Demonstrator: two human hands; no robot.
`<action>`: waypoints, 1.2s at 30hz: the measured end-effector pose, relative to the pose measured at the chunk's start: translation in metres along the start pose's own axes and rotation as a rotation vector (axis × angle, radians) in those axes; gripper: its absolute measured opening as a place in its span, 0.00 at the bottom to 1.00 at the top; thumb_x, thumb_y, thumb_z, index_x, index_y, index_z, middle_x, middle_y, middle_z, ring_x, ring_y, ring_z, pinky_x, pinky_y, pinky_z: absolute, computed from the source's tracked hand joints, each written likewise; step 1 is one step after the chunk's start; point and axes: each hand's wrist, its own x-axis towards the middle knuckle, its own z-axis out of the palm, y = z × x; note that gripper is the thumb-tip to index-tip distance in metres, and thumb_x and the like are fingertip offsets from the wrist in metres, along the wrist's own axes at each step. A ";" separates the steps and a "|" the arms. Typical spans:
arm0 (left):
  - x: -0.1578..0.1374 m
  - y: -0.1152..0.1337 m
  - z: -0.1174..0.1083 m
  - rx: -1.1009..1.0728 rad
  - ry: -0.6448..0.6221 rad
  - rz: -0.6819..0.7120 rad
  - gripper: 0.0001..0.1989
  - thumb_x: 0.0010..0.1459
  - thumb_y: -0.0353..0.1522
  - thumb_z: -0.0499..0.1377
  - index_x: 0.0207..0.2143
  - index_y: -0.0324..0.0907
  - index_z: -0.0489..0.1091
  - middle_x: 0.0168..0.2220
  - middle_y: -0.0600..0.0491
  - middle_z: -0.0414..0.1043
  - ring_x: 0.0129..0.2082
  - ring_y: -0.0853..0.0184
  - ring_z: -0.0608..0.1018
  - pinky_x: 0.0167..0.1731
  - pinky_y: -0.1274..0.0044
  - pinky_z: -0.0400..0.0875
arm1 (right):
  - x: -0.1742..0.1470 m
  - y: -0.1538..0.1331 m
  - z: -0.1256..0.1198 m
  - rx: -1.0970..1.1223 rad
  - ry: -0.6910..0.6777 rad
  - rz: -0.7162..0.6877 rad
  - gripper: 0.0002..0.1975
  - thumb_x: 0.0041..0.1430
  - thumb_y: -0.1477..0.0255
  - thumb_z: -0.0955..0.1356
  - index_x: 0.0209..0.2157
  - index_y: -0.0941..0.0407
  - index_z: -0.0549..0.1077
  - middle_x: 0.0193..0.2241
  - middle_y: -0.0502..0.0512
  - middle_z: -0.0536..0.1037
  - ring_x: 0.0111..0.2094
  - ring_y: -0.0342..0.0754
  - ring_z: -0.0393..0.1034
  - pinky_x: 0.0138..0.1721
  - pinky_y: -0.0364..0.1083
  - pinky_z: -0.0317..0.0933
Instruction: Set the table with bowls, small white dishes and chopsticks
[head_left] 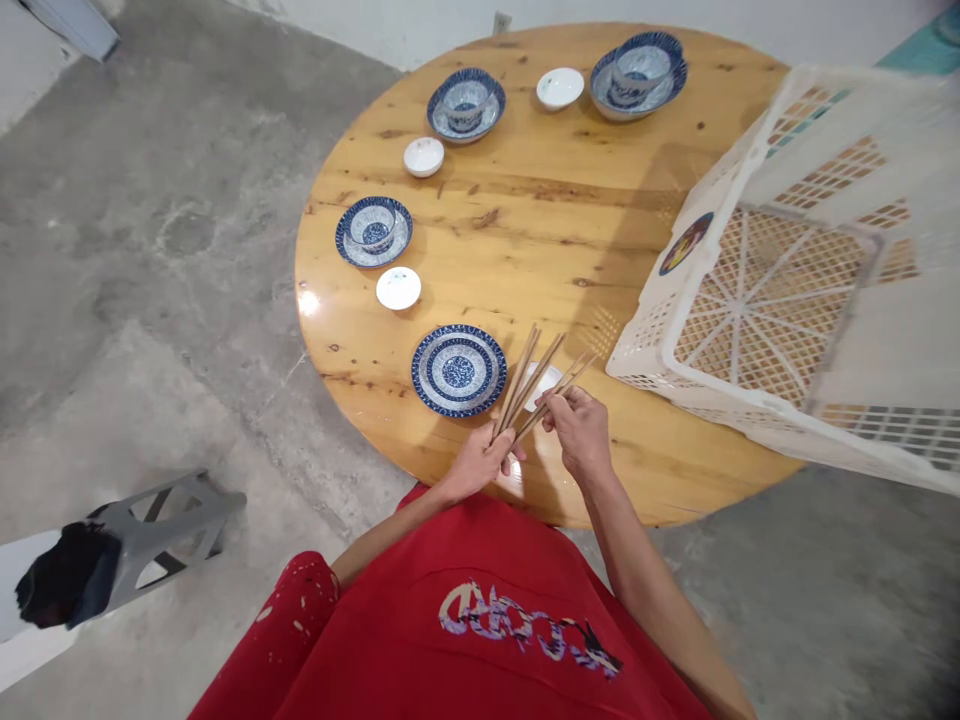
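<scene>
Several brown chopsticks fan out in my left hand, whose fingers are closed round their lower ends. My right hand pinches some of the chopsticks on the right side of the bundle. Just left of the chopsticks, near the table's front edge, is a blue-and-white plate with a matching bowl on it. Behind the chopsticks lies a small white dish, partly hidden by them and by my right hand.
Along the round wooden table's left and far edges stand patterned bowls on plates beside small white dishes. A large white plastic crate overhangs the right side. A grey stool stands on the floor, left.
</scene>
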 end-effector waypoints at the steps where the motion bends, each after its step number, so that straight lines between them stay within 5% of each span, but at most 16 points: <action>1: 0.000 -0.002 0.000 0.007 0.004 0.006 0.19 0.65 0.47 0.50 0.34 0.40 0.66 0.30 0.53 0.75 0.19 0.75 0.69 0.20 0.80 0.59 | 0.000 0.000 0.000 0.012 0.010 0.005 0.10 0.42 0.66 0.72 0.26 0.57 0.74 0.19 0.46 0.71 0.17 0.39 0.58 0.18 0.40 0.52; 11: -0.002 -0.006 0.009 -0.071 0.002 -0.050 0.18 0.63 0.47 0.53 0.37 0.40 0.66 0.29 0.55 0.72 0.19 0.75 0.69 0.18 0.81 0.59 | -0.007 0.008 -0.009 0.106 -0.219 0.152 0.23 0.35 0.56 0.81 0.19 0.57 0.71 0.18 0.47 0.68 0.21 0.40 0.62 0.23 0.41 0.64; 20: -0.003 -0.031 0.002 -0.063 0.130 -0.099 0.19 0.63 0.47 0.54 0.34 0.40 0.66 0.31 0.52 0.76 0.22 0.73 0.75 0.19 0.82 0.63 | 0.054 -0.003 -0.035 -0.107 -0.027 -0.020 0.13 0.47 0.68 0.76 0.20 0.57 0.71 0.15 0.47 0.69 0.17 0.41 0.62 0.19 0.41 0.62; 26: -0.006 -0.037 -0.001 0.006 0.195 -0.073 0.19 0.66 0.45 0.51 0.31 0.39 0.69 0.27 0.54 0.73 0.19 0.75 0.68 0.21 0.80 0.59 | 0.083 -0.002 -0.013 -0.261 -0.059 0.055 0.11 0.52 0.78 0.71 0.19 0.58 0.70 0.14 0.48 0.67 0.16 0.42 0.61 0.19 0.43 0.63; 32: -0.001 -0.042 0.003 0.114 0.182 -0.076 0.20 0.67 0.44 0.51 0.31 0.40 0.71 0.20 0.58 0.64 0.20 0.72 0.67 0.25 0.79 0.59 | 0.094 0.011 -0.004 -0.358 -0.082 0.029 0.11 0.49 0.76 0.71 0.18 0.58 0.69 0.13 0.50 0.68 0.16 0.42 0.60 0.18 0.42 0.58; 36: 0.006 -0.042 0.006 0.215 0.183 -0.039 0.18 0.67 0.42 0.51 0.30 0.41 0.71 0.23 0.56 0.67 0.24 0.70 0.69 0.28 0.78 0.62 | 0.097 0.018 -0.006 -0.481 -0.063 0.001 0.09 0.47 0.72 0.72 0.19 0.58 0.70 0.14 0.51 0.71 0.16 0.45 0.65 0.19 0.43 0.60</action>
